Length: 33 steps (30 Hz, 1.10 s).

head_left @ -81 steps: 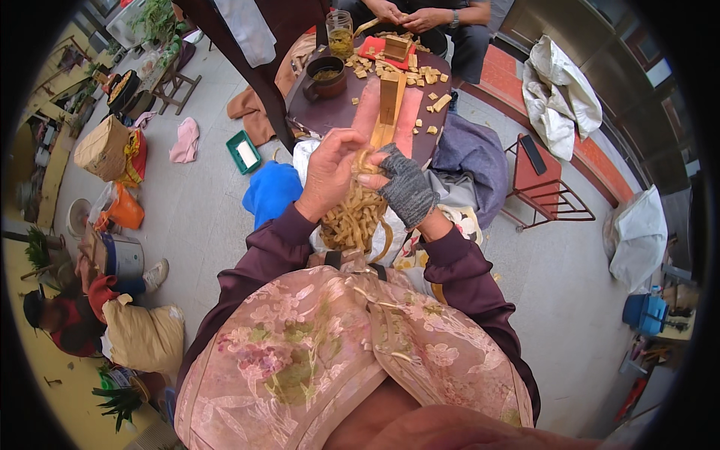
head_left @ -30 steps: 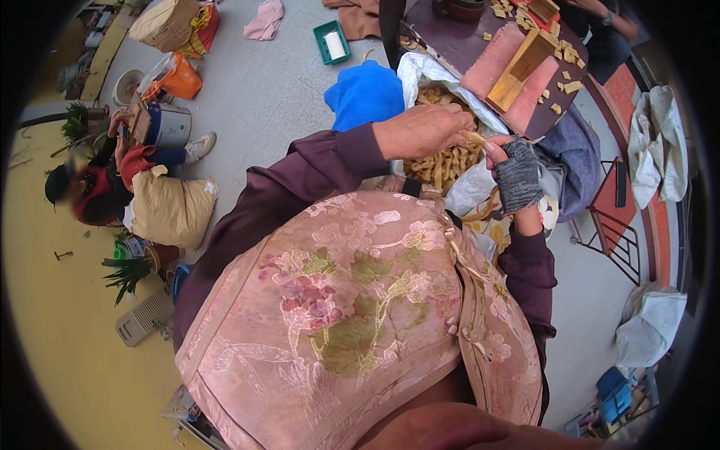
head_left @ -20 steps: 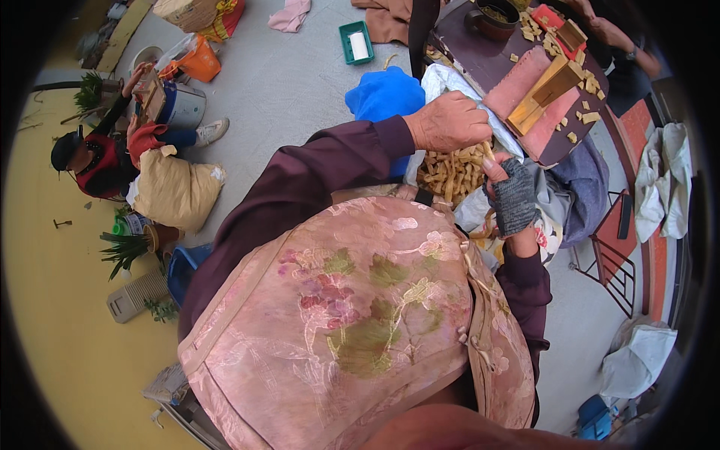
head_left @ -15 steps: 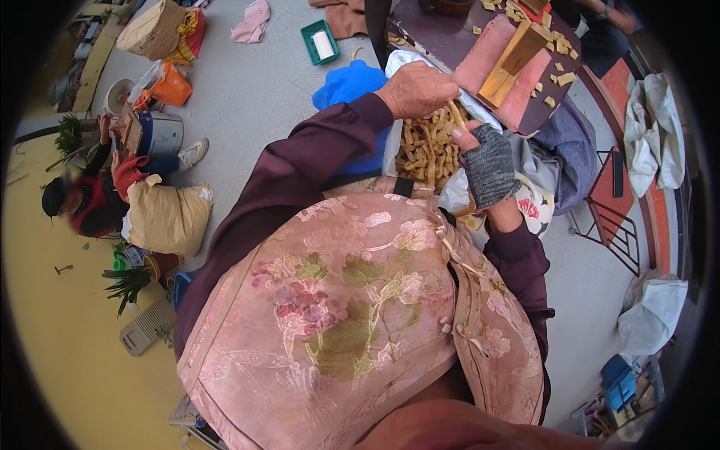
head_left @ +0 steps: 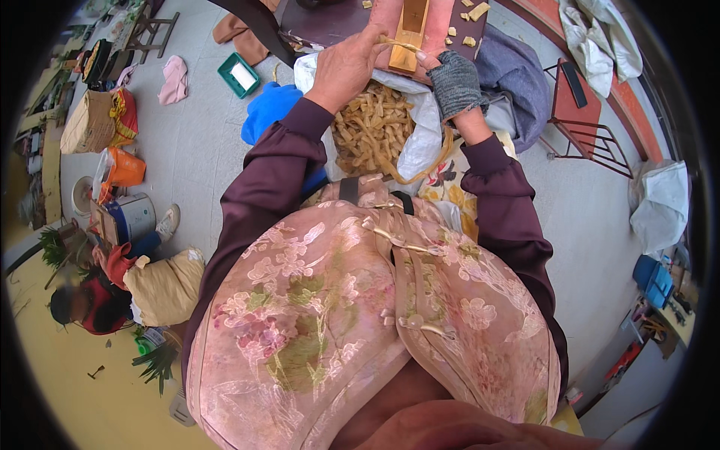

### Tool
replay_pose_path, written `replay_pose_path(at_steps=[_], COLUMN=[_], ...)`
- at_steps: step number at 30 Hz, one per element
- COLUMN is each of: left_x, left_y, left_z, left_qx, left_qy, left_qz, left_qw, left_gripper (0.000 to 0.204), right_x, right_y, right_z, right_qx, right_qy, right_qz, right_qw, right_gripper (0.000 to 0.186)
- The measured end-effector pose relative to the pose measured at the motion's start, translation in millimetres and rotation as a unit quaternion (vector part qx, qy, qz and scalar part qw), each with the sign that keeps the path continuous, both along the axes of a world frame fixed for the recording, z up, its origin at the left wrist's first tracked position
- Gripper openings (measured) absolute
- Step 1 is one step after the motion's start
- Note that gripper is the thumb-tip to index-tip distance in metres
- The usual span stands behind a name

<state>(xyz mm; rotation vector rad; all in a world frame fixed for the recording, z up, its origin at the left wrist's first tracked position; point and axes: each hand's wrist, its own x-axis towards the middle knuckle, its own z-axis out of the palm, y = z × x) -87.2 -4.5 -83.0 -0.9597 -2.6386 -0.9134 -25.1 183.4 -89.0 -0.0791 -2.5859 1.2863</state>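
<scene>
A thin tan strip [head_left: 400, 45] stretches between my two hands, near the front edge of the dark table [head_left: 315, 26]. Its left end is pinched in the bare fingers of my left hand [head_left: 345, 71]. My right hand [head_left: 454, 86], in a grey fingerless knit glove, grips the other end between thumb and fingers. Just past the strip, a narrow wooden trough-like tool [head_left: 413, 26] lies on a pink cloth [head_left: 386, 11]. Below my hands, a white bag [head_left: 421, 135] stands open, full of similar tan strips [head_left: 371, 124]. One long strip hangs over its right side.
Cut tan pieces [head_left: 478, 11] are scattered on the table. Blue cloth [head_left: 270, 111] and a green tray [head_left: 238, 76] lie to the left. A red folding stool [head_left: 577, 94] with a dark phone-like object stands right. At far left another person [head_left: 94, 296] sits beside a sack [head_left: 166, 285].
My view has turned, shifting the surroundings. My hands have moved from over the bag to the table edge, and the strip between them has gone from steeply slanted to nearly level.
</scene>
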Motion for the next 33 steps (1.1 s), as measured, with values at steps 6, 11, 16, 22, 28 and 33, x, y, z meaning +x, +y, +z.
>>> replay_pose_path(at_steps=[6, 11, 16, 22, 28, 33], left_x=[-21, -36, -44, -32, 0, 69], left_y=[17, 28, 35, 37, -5, -5], left_z=[-16, -12, -7, -17, -32, -22], left_qx=[0.198, 0.195, 0.064, -0.119, 0.026, 0.256], left_qy=[-0.165, -0.218, -0.125, -0.106, 0.083, -0.673], left_qz=[-0.005, 0.004, 0.054, 0.092, -0.014, -0.099], left_qw=[0.966, 0.956, 0.989, 0.983, 0.996, 0.687], left_gripper=[0.019, 0.020, 0.029, 0.031, 0.032, 0.042], right_x=[-15, -31, -47, -70, -14, 29], right_y=[6, 19, 18, 28, 10, -47], right_z=[0, -7, -12, -81, -31, 13], right_qx=[0.052, 0.146, 0.131, 0.399, 0.181, 0.049], right_qy=[0.087, 0.121, 0.115, -0.082, -0.042, 0.218], right_qz=[-0.015, -0.008, -0.048, 0.037, -0.098, -0.016], right_qw=[0.995, 0.982, 0.983, 0.912, 0.978, 0.975], right_gripper=[0.033, 0.031, 0.039, 0.037, 0.032, 0.019])
